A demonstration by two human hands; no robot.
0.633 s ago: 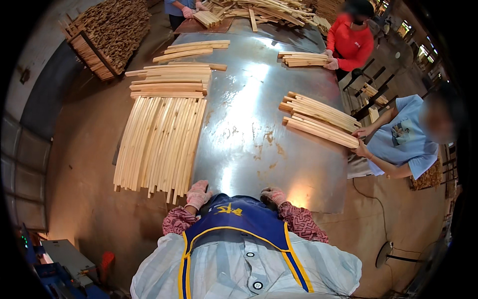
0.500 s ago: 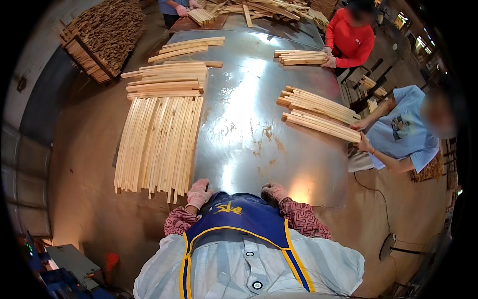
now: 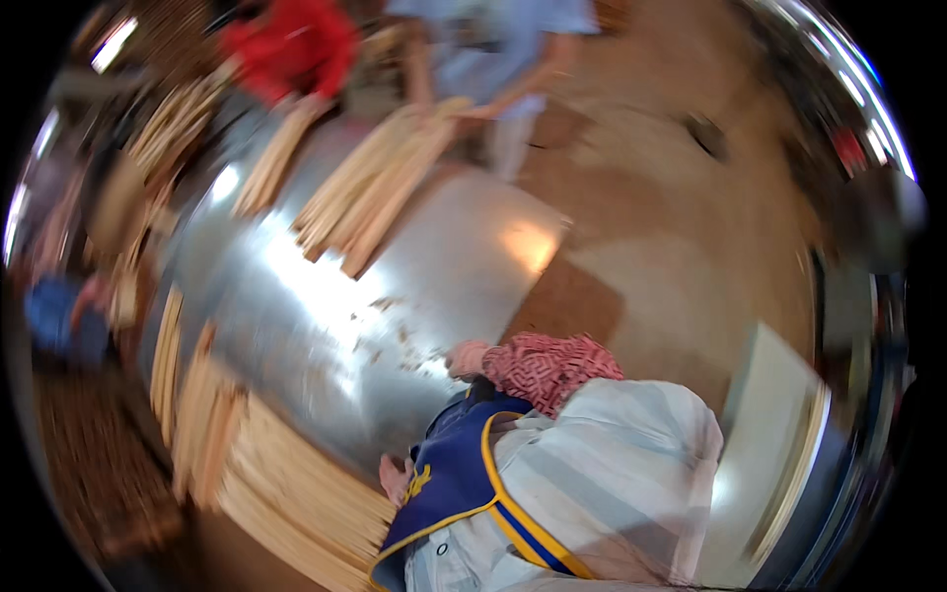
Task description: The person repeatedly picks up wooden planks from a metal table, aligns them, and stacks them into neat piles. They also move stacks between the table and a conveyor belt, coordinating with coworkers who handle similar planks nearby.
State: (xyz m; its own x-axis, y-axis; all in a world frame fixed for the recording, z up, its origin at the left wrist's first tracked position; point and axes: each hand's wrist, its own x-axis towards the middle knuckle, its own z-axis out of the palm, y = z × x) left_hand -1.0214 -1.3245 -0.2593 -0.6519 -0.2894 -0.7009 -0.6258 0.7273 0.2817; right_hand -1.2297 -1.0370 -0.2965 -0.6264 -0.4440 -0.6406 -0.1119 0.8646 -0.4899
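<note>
My right hand (image 3: pixel 469 359), in a pale pinkish glove below a red patterned sleeve, is at the near edge of the metal-topped table (image 3: pixel 444 257). Motion blur hides how its fingers lie. Beside the dark blue apron (image 3: pixel 456 464), my left hand (image 3: pixel 395 479) is partly covered, and its fingers do not show clearly. It is close to the ends of a flat layer of light wooden strips (image 3: pixel 296 474) at the lower left. No object shows in either hand. More strips (image 3: pixel 202 414) lie across the far end of that layer.
A person in light blue (image 3: pixel 483 49) holds wooden strips (image 3: pixel 385 183) over the table's far side. A person in red (image 3: pixel 291 49) has another bundle (image 3: pixel 271 163). At the left edge is a person in blue (image 3: pixel 69 311). A pale panel (image 3: pixel 760 434) stands at my right.
My view has swung sharply to the right, so the table now appears tilted and the strip layer sits lower left. Both hands stay near the table edge. The picture is blurred.
</note>
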